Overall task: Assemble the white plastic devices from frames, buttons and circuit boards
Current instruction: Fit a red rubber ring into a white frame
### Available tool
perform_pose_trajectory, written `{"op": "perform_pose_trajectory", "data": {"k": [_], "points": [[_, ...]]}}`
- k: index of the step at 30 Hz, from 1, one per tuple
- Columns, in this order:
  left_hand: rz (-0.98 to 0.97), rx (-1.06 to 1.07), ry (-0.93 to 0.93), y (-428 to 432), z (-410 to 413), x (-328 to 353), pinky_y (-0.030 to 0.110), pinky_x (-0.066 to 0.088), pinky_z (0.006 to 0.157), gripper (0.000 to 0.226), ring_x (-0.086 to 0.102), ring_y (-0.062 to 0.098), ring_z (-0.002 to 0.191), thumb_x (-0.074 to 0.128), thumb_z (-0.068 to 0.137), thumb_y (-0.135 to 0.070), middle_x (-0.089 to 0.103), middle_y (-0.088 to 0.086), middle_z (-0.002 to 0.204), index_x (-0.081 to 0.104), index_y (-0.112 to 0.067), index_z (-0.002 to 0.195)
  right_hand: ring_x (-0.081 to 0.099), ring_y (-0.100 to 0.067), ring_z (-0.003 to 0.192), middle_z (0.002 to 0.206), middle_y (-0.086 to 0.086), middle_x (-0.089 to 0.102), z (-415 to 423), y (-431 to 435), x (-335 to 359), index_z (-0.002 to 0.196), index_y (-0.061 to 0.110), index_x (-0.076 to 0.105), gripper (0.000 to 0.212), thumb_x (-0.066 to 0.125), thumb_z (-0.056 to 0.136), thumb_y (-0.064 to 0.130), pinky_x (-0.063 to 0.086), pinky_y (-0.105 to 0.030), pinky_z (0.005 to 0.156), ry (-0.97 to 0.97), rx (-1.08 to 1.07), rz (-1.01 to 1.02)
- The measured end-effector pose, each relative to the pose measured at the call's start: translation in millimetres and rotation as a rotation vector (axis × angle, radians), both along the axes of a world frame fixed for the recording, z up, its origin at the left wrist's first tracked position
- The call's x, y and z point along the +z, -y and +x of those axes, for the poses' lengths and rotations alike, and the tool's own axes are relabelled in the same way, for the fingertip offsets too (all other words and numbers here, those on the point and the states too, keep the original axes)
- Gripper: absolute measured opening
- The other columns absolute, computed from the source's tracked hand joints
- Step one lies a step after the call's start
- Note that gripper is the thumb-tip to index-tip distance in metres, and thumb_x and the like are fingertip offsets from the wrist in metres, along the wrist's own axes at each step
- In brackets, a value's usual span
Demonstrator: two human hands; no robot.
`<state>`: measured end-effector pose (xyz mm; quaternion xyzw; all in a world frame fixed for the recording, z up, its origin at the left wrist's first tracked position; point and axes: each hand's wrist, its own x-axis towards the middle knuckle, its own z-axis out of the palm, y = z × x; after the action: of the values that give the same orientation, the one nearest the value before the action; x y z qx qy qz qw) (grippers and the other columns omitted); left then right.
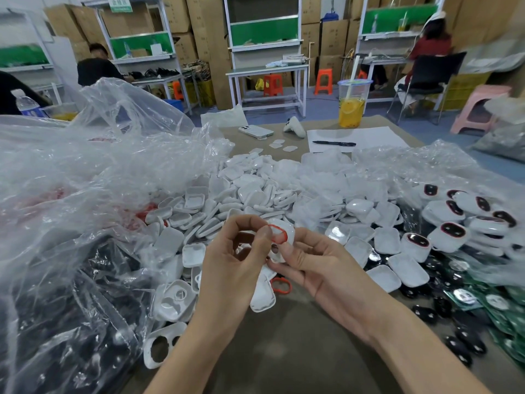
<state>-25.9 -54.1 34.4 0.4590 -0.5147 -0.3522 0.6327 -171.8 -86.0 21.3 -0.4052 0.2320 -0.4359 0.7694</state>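
White frame [276, 253], a small plastic shell with openings in its face, is held just above the counter [284, 351], between both hands. The right hand [315, 265] grips it with the thumb on its front and the fingers behind, apparently to steady it and turn its face towards the person. The left hand [235, 260] pinches a red ring [281, 235] between thumb and forefinger against the frame's upper opening, most likely to seat it there; whether it is fully pressed in cannot be told.

Just below the frame a spare red ring [281, 286] lies on the counter, handy for the next piece. Behind the frame is a heap of white shells [255, 191], within easy reach. To its right sit finished-looking devices [451, 231] with dark, red-rimmed windows, set apart from the loose stock. Right of the frame and nearer the person lie black oval buttons [426, 311] and green circuit boards [495, 314]. Left of the frame, clear plastic bags [85, 180] spill more parts. Far behind it stands a cup of yellow drink [352, 108], kept clear of the work.
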Motion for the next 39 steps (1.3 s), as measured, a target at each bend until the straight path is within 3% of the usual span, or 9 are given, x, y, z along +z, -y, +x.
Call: {"op": "perform_pose_trajectory", "data": {"k": [6,11,13,16,25,29,33,35,39], "points": [[-0.002,-0.026,0.002,0.2,-1.6,2.5,0.022,0.055,0.047,0.016,0.068,0.009,0.06,0.062,0.096,-0.007,0.072,-0.004,0.077,0.065,-0.019,0.086,0.067,-0.032,0.108,0.106,-0.013,0.066,0.9,-2.1,-0.6,0.102,0.009,0.067,0.021,0.076,0.084,0.016,0.037,-0.035,0.073,-0.07,0.025,-0.005],[0.031,-0.026,0.017,-0.2,-2.1,-0.9,0.029,0.057,0.047,0.014,0.067,0.006,0.063,0.07,0.094,-0.02,0.07,0.004,0.082,0.066,-0.028,0.084,0.07,-0.028,0.106,0.103,-0.011,0.073,0.4,2.2,-5.8,0.1,0.006,0.072,0.017,0.074,0.084,0.012,0.044,-0.045,0.106,-0.064,-0.035,-0.032],[0.057,-0.074,-0.028,0.0,-1.9,-1.7,0.036,0.06,0.05,0.007,0.069,0.009,0.067,0.072,0.09,-0.027,0.071,0.005,0.088,0.066,-0.024,0.089,0.069,-0.033,0.107,0.114,-0.02,0.071,0.8,4.8,-6.3,0.101,0.009,0.075,0.021,0.073,0.081,0.015,0.053,-0.04,0.101,-0.077,-0.091,-0.021],[0.044,-0.095,-0.018,1.7,-0.1,-1.9,0.021,0.055,0.05,0.012,0.066,0.007,0.062,0.072,0.088,-0.031,0.071,0.002,0.087,0.067,-0.021,0.089,0.072,-0.028,0.094,0.108,-0.012,0.073,0.5,6.7,-6.9,0.103,0.017,0.077,0.026,0.074,0.078,0.025,0.059,-0.042,0.082,-0.151,-0.153,-0.052],[0.131,-0.208,-0.188,5.2,4.0,0.1,0.021,0.053,0.049,0.029,0.051,0.011,0.054,0.076,0.076,-0.032,0.066,0.005,0.087,0.069,-0.022,0.103,0.072,-0.025,0.101,0.112,-0.015,0.072,-0.4,4.8,-5.1,0.112,0.028,0.076,0.021,0.061,0.099,0.021,0.058,-0.04,0.087,-0.298,-0.189,-0.239],[0.113,-0.143,-0.09,5.8,1.2,-4.0,0.019,0.054,0.052,0.019,0.061,0.005,0.061,0.075,0.084,-0.021,0.066,-0.005,0.087,0.072,-0.034,0.098,0.072,-0.031,0.096,0.091,-0.001,0.076,-3.5,3.8,-3.6,0.105,0.025,0.076,0.023,0.054,0.103,0.026,0.059,-0.041,0.088,-0.45,-0.224,-0.331],[0.114,-0.119,0.028,5.5,-5.2,-10.3,0.036,0.062,0.058,0.029,0.065,0.006,0.067,0.071,0.09,-0.012,0.063,-0.015,0.078,0.073,-0.04,0.095,0.071,-0.023,0.092,0.091,-0.003,0.074,-4.2,3.2,-5.3,0.108,0.028,0.074,0.027,0.048,0.103,0.032,0.055,-0.052,0.092,-0.634,-0.302,-0.457],[0.095,-0.104,0.119,4.0,-6.4,-11.8,0.032,0.062,0.06,0.034,0.065,0.004,0.067,0.069,0.092,-0.012,0.064,-0.017,0.081,0.071,-0.045,0.1,0.07,-0.022,0.091,0.091,-0.007,0.072,-4.2,3.1,-6.4,0.109,0.025,0.071,0.026,0.046,0.104,0.031,0.054,-0.053,0.091,-0.704,-0.312,-0.51],[0.021,-0.115,0.276,2.6,-7.1,-11.9,0.015,0.055,0.06,0.042,0.063,0.002,0.075,0.066,0.094,-0.014,0.059,-0.019,0.09,0.068,-0.053,0.109,0.053,-0.018,0.064,0.072,-0.01,0.062,-7.0,3.8,-5.5,0.092,0.012,0.068,0.026,0.047,0.101,0.025,0.047,-0.036,0.063,-0.802,-0.345,-0.585]]}}
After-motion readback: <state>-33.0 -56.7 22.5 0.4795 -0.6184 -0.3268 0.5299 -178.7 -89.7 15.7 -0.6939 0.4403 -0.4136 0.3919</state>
